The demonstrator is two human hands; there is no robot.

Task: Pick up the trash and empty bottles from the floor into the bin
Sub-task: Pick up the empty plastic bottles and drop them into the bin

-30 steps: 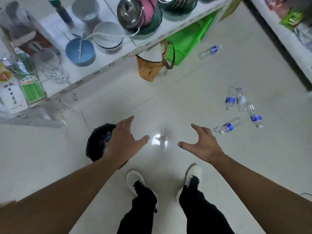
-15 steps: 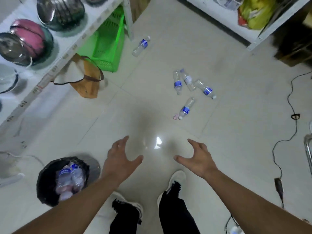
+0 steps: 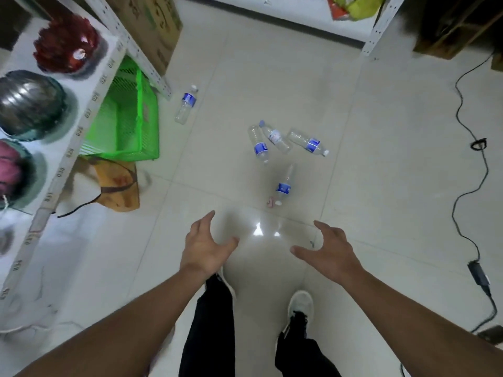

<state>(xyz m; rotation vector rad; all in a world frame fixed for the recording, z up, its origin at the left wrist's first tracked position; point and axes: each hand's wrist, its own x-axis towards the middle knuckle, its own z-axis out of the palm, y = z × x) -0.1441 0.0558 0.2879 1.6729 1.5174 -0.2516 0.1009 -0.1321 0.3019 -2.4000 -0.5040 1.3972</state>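
Several empty clear bottles with blue labels lie on the pale tiled floor. The nearest bottle (image 3: 284, 186) lies just ahead of my hands, with a small pink scrap (image 3: 270, 202) at its cap end. Beyond it three bottles cluster: a left one (image 3: 259, 144), a middle one (image 3: 276, 136) and a right one (image 3: 307, 142). A lone bottle (image 3: 186, 104) lies by the shelf post. My left hand (image 3: 204, 247) and my right hand (image 3: 328, 250) hover open and empty above the floor. The bin is out of view.
A white shelf (image 3: 70, 123) with bowls runs along the left, a green basket (image 3: 128, 123) and an orange bag (image 3: 117, 186) under it. A cardboard box (image 3: 152, 25) stands behind. A black cable (image 3: 468, 170) with an adapter trails on the right. Another shelf post (image 3: 381, 25) stands far ahead.
The view has swung away from the black bin, which has left the frame at the lower left. The bottles now lie more central and closer. Both hands stay open and empty.
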